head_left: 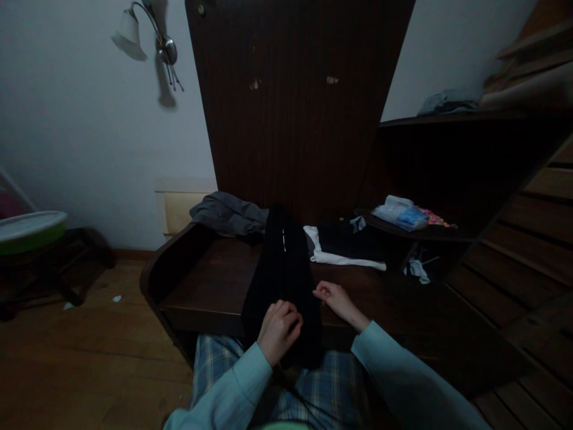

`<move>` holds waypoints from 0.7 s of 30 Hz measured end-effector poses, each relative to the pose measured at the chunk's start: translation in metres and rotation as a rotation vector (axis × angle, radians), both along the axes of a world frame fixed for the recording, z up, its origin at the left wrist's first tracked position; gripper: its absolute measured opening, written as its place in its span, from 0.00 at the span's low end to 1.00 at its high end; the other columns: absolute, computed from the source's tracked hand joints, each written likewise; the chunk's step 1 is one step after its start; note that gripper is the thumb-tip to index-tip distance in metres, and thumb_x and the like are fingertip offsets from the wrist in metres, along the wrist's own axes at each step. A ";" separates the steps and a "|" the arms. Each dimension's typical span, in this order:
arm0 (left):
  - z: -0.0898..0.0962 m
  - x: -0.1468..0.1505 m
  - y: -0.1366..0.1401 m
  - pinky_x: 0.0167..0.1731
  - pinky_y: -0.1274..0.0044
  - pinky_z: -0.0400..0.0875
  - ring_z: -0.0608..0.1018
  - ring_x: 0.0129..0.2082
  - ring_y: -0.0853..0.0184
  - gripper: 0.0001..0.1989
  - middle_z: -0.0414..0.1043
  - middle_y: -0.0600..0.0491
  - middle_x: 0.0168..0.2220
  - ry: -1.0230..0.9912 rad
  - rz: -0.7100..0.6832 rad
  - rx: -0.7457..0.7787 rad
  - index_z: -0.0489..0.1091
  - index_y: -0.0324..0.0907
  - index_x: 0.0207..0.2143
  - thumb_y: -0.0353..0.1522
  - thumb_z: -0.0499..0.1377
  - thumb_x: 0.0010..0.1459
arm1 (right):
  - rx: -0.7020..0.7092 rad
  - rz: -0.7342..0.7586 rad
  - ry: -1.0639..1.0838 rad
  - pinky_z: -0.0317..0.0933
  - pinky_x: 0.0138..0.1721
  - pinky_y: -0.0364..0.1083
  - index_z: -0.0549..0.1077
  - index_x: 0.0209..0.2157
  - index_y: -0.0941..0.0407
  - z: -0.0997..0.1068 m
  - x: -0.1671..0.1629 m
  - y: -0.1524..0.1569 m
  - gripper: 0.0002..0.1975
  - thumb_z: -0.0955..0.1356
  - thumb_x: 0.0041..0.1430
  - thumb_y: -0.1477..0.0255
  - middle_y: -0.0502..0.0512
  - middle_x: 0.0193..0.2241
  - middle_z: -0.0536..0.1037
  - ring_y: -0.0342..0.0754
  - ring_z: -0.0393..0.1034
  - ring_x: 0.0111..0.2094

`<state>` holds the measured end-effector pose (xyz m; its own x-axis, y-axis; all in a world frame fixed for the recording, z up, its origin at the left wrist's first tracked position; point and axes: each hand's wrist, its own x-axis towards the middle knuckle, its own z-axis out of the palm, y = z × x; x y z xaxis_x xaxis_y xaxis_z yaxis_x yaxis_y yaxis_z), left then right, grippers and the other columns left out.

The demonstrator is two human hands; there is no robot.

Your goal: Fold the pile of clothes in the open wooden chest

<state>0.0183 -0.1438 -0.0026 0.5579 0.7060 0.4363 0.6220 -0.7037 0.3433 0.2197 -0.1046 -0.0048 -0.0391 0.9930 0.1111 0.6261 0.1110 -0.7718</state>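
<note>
A long black garment (pixel 286 275) lies over the dark wooden bench and hangs past its front edge towards my lap. A short shiny strip, perhaps part of a zip, shows near its far end. My left hand (pixel 281 329) is closed on the cloth near the front edge, fingers curled. At the garment's right edge, my right hand (pixel 336 301) pinches the cloth between thumb and fingers. The dark fabric hides exactly how much each hand grips.
A crumpled grey garment (pixel 233 214) lies on the bench's back left. Folded black and white clothes (pixel 347 242) sit to the right. A small shelf holds a plastic packet (pixel 400 214). Beside the wall lamp (pixel 129 33) stands a dark wooden panel (pixel 295 107).
</note>
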 end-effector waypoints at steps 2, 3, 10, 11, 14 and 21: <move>0.001 -0.003 0.000 0.33 0.75 0.57 0.66 0.35 0.68 0.05 0.67 0.54 0.33 -0.007 -0.008 0.000 0.68 0.43 0.29 0.29 0.53 0.53 | -0.003 0.000 0.001 0.50 0.23 0.40 0.64 0.19 0.56 -0.001 0.000 0.001 0.10 0.63 0.48 0.66 0.45 0.14 0.64 0.41 0.60 0.19; 0.002 -0.005 0.000 0.33 0.75 0.57 0.66 0.35 0.68 0.05 0.67 0.54 0.33 -0.002 -0.011 0.000 0.67 0.43 0.29 0.29 0.53 0.53 | -0.004 -0.001 0.002 0.50 0.23 0.40 0.64 0.19 0.56 -0.001 0.001 0.001 0.10 0.63 0.48 0.66 0.45 0.14 0.64 0.41 0.60 0.19; 0.004 -0.006 0.000 0.35 0.74 0.57 0.65 0.36 0.67 0.04 0.65 0.54 0.34 0.102 0.010 -0.028 0.65 0.43 0.31 0.29 0.55 0.50 | -0.002 0.004 0.011 0.50 0.23 0.40 0.64 0.18 0.56 -0.001 0.001 0.002 0.11 0.63 0.47 0.65 0.45 0.14 0.64 0.41 0.59 0.19; 0.003 -0.004 0.000 0.35 0.74 0.57 0.65 0.36 0.66 0.05 0.64 0.55 0.35 0.107 -0.003 -0.039 0.64 0.44 0.32 0.30 0.55 0.50 | -0.003 0.003 0.015 0.51 0.23 0.40 0.64 0.18 0.56 0.000 0.001 0.001 0.11 0.63 0.47 0.65 0.45 0.14 0.64 0.40 0.59 0.19; 0.000 -0.001 -0.001 0.35 0.74 0.57 0.64 0.36 0.66 0.06 0.64 0.54 0.36 0.133 -0.004 -0.074 0.64 0.44 0.32 0.29 0.56 0.49 | -0.008 0.027 0.036 0.51 0.23 0.40 0.64 0.18 0.56 0.002 0.002 0.000 0.12 0.63 0.47 0.63 0.46 0.15 0.64 0.41 0.59 0.19; -0.001 -0.011 -0.002 0.34 0.75 0.58 0.64 0.36 0.66 0.10 0.63 0.54 0.37 0.148 -0.011 -0.067 0.64 0.44 0.33 0.23 0.52 0.49 | -0.028 0.083 0.086 0.51 0.23 0.40 0.64 0.19 0.56 -0.003 0.007 0.002 0.12 0.63 0.47 0.62 0.45 0.15 0.64 0.41 0.58 0.19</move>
